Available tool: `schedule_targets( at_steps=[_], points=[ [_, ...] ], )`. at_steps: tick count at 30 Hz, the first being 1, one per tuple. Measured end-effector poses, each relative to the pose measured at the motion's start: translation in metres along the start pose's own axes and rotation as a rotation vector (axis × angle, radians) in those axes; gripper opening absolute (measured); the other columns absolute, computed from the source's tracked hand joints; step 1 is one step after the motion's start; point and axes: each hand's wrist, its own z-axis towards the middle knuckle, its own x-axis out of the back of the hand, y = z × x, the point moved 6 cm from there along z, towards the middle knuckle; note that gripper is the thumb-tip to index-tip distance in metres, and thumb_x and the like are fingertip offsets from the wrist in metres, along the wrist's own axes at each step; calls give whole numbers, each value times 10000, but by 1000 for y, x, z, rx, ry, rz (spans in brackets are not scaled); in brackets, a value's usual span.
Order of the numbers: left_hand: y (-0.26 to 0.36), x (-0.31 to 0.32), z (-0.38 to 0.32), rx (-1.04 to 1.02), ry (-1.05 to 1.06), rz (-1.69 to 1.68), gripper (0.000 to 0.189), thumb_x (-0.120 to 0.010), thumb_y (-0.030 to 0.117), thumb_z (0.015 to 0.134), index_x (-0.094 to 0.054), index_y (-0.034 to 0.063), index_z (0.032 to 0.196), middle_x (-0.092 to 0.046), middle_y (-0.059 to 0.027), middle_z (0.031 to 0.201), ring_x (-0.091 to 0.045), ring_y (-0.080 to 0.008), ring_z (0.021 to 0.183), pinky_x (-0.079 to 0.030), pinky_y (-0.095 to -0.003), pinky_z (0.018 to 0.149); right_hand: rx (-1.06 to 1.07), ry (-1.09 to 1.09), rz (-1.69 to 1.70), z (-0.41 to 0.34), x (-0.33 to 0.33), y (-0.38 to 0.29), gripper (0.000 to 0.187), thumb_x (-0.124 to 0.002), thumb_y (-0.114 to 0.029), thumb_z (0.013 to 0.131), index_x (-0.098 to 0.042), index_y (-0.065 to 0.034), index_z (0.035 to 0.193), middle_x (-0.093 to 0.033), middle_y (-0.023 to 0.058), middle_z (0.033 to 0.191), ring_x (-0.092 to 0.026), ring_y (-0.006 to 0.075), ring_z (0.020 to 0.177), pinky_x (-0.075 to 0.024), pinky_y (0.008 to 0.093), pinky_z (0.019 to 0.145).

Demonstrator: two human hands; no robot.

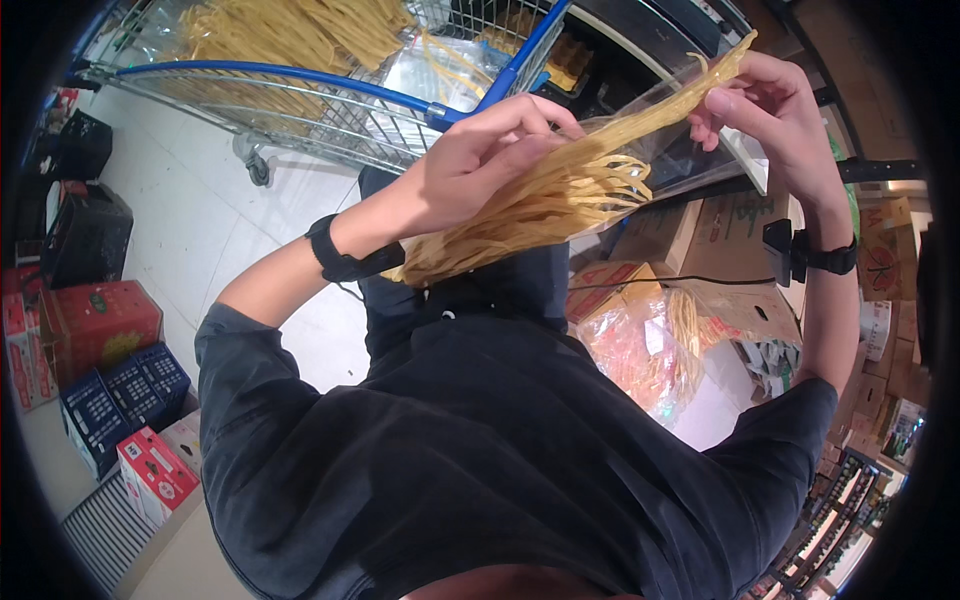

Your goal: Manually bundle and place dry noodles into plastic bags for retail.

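Note:
Dried yellow strips, apparently bean curd sticks, fill a clear plastic bag (667, 161) held across the front of my body. My left hand (499, 154) grips the bundle of yellow strips (525, 202) near its middle, its fingertips partly hidden behind the bag's edge. At the upper right, my right hand (765, 112) pinches the end of a long yellow strip (645, 124) that slants up out of the bag. Looped strip ends show through the film between my hands.
A blue-handled metal shopping cart (337, 112) ahead holds a heap of similar strips (292, 34) and clear bags. Cardboard boxes (742, 232) and a filled plastic bag (637, 345) lie at the right. Red boxes (101, 322) and a blue crate (124, 401) stand at the left.

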Motion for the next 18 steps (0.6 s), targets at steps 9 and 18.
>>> schedule_targets(
  at_steps=[9,18],
  points=[
    [-8,-2,-2,1,15,-86,207,-440,190,1118,-539,22,1048,-575,-152,1344,-628,-177,1178,-496,-311,957,-72,-34,-77,2,-9,-7,211,-693,-174,980,-720,29,1027,-740,95,829,-707,120,703,-569,222,663],
    [-2,-4,3,-10,-35,-58,170,-473,184,1109,-537,43,1038,-575,-124,1323,-586,-147,1148,-466,-297,980,-198,-87,-63,5,-13,3,215,-716,-147,967,-714,27,1094,-733,68,820,-689,87,676,-564,219,626]
  ],
)
